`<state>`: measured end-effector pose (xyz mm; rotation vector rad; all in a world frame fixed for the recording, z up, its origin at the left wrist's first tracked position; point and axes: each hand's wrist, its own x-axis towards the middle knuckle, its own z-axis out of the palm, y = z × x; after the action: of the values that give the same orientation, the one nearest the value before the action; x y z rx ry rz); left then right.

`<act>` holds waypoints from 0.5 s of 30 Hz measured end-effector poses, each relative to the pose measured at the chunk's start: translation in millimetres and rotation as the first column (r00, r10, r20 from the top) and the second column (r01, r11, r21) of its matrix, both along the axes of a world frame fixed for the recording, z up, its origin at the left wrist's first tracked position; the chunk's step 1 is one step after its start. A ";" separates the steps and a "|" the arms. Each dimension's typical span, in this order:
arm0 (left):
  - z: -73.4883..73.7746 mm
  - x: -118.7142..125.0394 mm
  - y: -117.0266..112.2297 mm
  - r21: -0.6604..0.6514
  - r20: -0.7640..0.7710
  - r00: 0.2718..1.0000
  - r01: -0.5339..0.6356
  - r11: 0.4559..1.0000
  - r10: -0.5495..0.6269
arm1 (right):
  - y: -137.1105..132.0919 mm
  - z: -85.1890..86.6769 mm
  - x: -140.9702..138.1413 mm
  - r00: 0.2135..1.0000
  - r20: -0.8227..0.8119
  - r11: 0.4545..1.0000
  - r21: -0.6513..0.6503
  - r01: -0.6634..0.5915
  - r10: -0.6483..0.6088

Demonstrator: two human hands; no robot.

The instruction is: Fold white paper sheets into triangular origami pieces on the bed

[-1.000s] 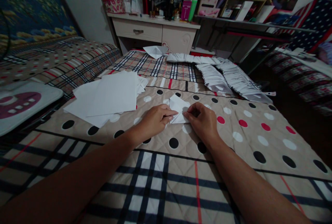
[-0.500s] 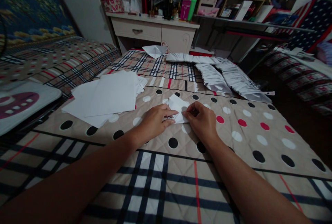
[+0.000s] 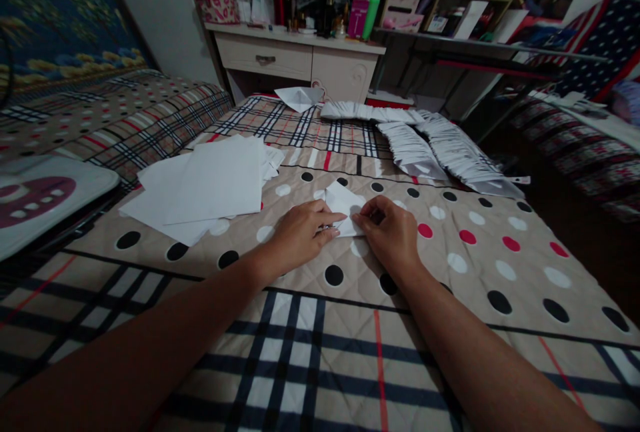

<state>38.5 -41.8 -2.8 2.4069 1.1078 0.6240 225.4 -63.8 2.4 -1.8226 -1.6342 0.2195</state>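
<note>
Left grip (image 3: 296, 235) eased slightly wider, pressing folded paper (image 3: 341, 200), right grip (image 3: 393, 232) pinching its edge, loose sheets (image 3: 225, 179) leftward, folded stacks (image 3: 457, 149) beyond.

Upper limbs of the operator, as I viewed them from my remote station. The left forearm (image 3: 175, 319) and right forearm (image 3: 465, 325) were bare over their whole visible length, broad near the lower edge of the view and tapering smoothly to narrower wrists (image 3: 411, 265). The left hand (image 3: 299, 231) and right hand (image 3: 393, 235) were likewise bare, with slender, rounded fingers (image 3: 331, 218). Fingernails and finer surface detail were too small and dim for me to resolve.
</note>
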 end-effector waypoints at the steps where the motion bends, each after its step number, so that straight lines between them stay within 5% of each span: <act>1: 0.1 0.0 -0.1 0.009 -0.007 1.000 0.008 1.000 -0.008 | 0.2 -0.4 0.1 1.000 0.005 1.000 0.000 0.001 -0.001; 8: 2.5 2.6 -0.4 0.060 -0.114 0.993 0.036 0.998 -0.029 | 0.8 -3.2 -0.5 0.983 0.184 1.000 0.014 -0.016 0.013; 12: 3.2 5.3 -0.7 0.082 -0.139 0.990 0.023 0.996 -0.011 | -6.0 2.7 -11.1 0.876 0.481 0.989 0.104 -0.107 0.044; 15: 2.9 6.3 -0.6 0.094 -0.154 0.988 0.012 0.995 0.003 | -12.8 5.9 -22.1 0.819 0.564 0.988 0.028 -0.150 0.109</act>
<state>44.7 -42.4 0.1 2.5750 1.1577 0.5072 203.2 -76.6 8.3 -1.8223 -2.1364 -0.3555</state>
